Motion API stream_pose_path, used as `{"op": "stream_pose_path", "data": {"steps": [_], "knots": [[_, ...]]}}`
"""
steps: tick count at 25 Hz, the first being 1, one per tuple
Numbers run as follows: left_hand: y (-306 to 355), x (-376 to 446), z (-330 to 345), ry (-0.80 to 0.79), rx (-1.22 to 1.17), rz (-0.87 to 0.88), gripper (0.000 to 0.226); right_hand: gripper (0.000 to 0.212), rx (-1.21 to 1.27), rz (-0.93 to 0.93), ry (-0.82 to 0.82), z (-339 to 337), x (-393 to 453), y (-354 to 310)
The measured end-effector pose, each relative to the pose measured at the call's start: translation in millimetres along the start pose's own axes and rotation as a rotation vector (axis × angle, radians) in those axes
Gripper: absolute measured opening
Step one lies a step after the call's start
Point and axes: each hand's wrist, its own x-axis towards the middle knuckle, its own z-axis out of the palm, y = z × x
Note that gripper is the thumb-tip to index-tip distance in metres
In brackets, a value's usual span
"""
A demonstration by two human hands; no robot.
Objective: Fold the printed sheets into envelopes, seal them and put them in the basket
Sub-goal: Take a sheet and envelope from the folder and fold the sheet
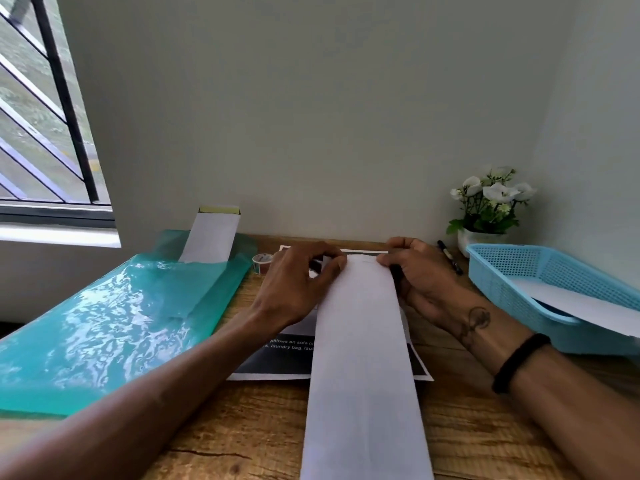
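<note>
A long white envelope lies lengthwise on the wooden table, running from the near edge to the far middle. My left hand pinches its far end on the left side, and my right hand pinches the same end on the right. Under the envelope lies a printed sheet with a dark print and white text. At the right stands a light blue plastic basket with a white envelope lying in it and sticking out over its near rim.
A green plastic sleeve covers the table's left side, with a white envelope poking out of its far end. A roll of tape sits beside my left hand. A black pen and a potted white flower stand at the back right.
</note>
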Motion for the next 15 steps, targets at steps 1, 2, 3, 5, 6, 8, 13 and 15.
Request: {"op": "stream_pose_path", "data": {"steps": [1, 2, 3, 5, 6, 8, 13, 15], "knots": [[1.3, -1.2, 0.0, -0.044, 0.033, 0.006, 0.026, 0.027, 0.023, -0.004, -0.004, -1.1, -0.6, -2.0], [4.0, -1.8, -0.4, -0.094, 0.034, -0.005, 0.034, 0.024, 0.047, -0.014, -0.024, -1.9, -1.9, -3.5], [6.8, -1.9, -1.0, -0.133, 0.01, -0.02, 0.042, 0.026, 0.072, -0.025, -0.064, -1.8, -2.9, -3.9], [12.0, 0.2, -2.3, -0.158, -0.118, -0.066, 0.055, 0.038, 0.07, -0.022, -0.161, -0.3, -5.1, -4.9], [13.8, 2.1, -3.7, -0.17, -0.221, -0.14, 0.058, 0.041, 0.017, -0.033, -0.192, 1.0, -6.1, -5.1], [13.1, 6.6, -7.6, -0.228, -0.478, -0.345, 0.063, 0.042, -0.176, -0.126, -0.208, 3.4, -5.1, -2.1], [-9.7, 16.8, 1.7, -0.159, -0.769, -0.693, 0.055, 0.032, -0.476, -0.406, -0.21, 5.9, -2.8, 14.1], [-16.4, 19.1, 4.3, -0.057, -0.759, -0.781, 0.043, 0.038, -0.413, -0.436, -0.163, 4.9, 0.2, 19.7]]}}
